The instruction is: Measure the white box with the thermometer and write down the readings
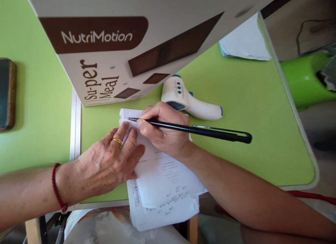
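Note:
My right hand [169, 130] grips a slim black pen [210, 132] between thumb and fingers, its tip touching the top of a written sheet. Handwriting shows beside the tip and lower down on the loose papers [168, 183], which overlap and hang over the table's near edge. Flat across the papers' left side lies my left hand [107, 163], open, fingertips just below the pen tip. Just beyond my right hand rests a white and blue infrared thermometer [202, 109], partly hidden by the hand and the box.
A tall white and brown NutriMotion box [105, 69] stands behind the papers. At the far left lies a phone [6, 93] in a brown case. Folded white sheets [244, 39] are near the green table's [252, 97] right edge. Beyond it stands a green bin [301, 79].

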`<state>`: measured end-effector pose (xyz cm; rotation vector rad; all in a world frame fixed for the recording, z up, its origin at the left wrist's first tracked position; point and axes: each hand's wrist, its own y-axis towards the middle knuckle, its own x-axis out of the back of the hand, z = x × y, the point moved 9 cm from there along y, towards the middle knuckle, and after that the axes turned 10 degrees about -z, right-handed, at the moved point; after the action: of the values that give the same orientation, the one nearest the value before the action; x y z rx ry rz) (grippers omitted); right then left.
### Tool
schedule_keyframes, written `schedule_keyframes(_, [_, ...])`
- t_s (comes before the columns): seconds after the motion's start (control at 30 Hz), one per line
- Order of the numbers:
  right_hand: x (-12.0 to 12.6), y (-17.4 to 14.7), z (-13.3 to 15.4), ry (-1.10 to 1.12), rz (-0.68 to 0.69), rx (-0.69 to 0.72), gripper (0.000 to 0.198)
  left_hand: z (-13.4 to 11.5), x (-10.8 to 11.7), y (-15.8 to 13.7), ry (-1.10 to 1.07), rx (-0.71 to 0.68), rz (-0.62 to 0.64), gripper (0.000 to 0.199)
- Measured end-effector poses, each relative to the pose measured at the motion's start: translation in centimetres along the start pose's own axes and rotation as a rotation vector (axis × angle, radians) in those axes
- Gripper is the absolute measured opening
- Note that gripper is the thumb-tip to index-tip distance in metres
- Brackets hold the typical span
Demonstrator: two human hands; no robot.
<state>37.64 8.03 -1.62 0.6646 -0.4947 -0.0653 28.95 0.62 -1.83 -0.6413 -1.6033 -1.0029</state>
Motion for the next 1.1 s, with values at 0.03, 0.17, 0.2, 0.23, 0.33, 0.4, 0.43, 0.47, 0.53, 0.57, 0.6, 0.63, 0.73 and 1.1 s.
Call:
schedule_keyframes(0.03, [0.14, 0.08, 0.06, 0.003, -0.016, 0.0, 0.02, 0.0, 0.03, 0.0, 0.002, -0.001, -0.001, 0.054])
schedule_keyframes(0.17, [0.23, 0.14, 0.06, -0.022, -0.025, 0.0, 0.021, -0.05, 0.12, 0.06, 0.007, -0.01, -0.006, 0.055])
schedule_keyframes(0.2, [0.17, 0.09, 0.04, -0.028, -0.016, 0.0, 0.021, -0.05, 0.16, 0.09, 0.008, -0.01, -0.01, 0.056])
schedule_keyframes(0.23, [0.14, 0.05, -0.01, -0.033, -0.011, -0.001, 0.021, -0.04, 0.17, 0.12, 0.008, -0.009, -0.013, 0.057])
schedule_keyframes(0.33, [0.07, -0.1, -0.17, -0.042, -0.002, -0.009, 0.021, -0.04, 0.18, 0.16, 0.003, -0.005, -0.017, 0.058])
schedule_keyframes(0.4, [-0.01, -0.16, -0.21, -0.049, 0.004, -0.009, 0.02, -0.06, 0.17, 0.14, 0.002, -0.004, -0.016, 0.057])
schedule_keyframes(0.43, [-0.05, -0.17, -0.21, -0.053, 0.007, -0.008, 0.02, -0.06, 0.19, 0.14, 0.001, -0.003, -0.017, 0.057])
schedule_keyframes(0.47, [-0.06, -0.16, -0.17, -0.057, 0.007, -0.004, 0.02, -0.06, 0.23, 0.13, 0.001, -0.003, -0.019, 0.056])
schedule_keyframes(0.53, [-0.02, -0.11, -0.12, -0.065, 0.003, 0.0, 0.021, -0.05, 0.27, 0.12, 0.0, -0.004, -0.02, 0.057])
schedule_keyframes(0.57, [0.04, -0.07, -0.09, -0.068, -0.003, 0.003, 0.021, -0.05, 0.29, 0.12, 0.001, -0.005, -0.021, 0.057])
schedule_keyframes(0.6, [0.15, -0.02, -0.05, -0.068, -0.013, 0.005, 0.02, -0.04, 0.29, 0.12, 0.003, -0.005, -0.02, 0.057])
schedule_keyframes(0.63, [0.25, 0.01, -0.03, -0.066, -0.022, 0.006, 0.02, -0.04, 0.31, 0.12, 0.004, -0.006, -0.021, 0.056])
schedule_keyframes(0.73, [0.36, 0.07, 0.02, -0.053, -0.029, 0.008, 0.021, -0.04, 0.36, 0.16, 0.001, -0.007, -0.029, 0.056])
schedule_keyframes(1.1, [-0.04, -0.01, -0.1, -0.039, 0.007, -0.011, 0.02, 0.02, 0.26, 0.11, -0.01, 0.004, -0.035, 0.057])
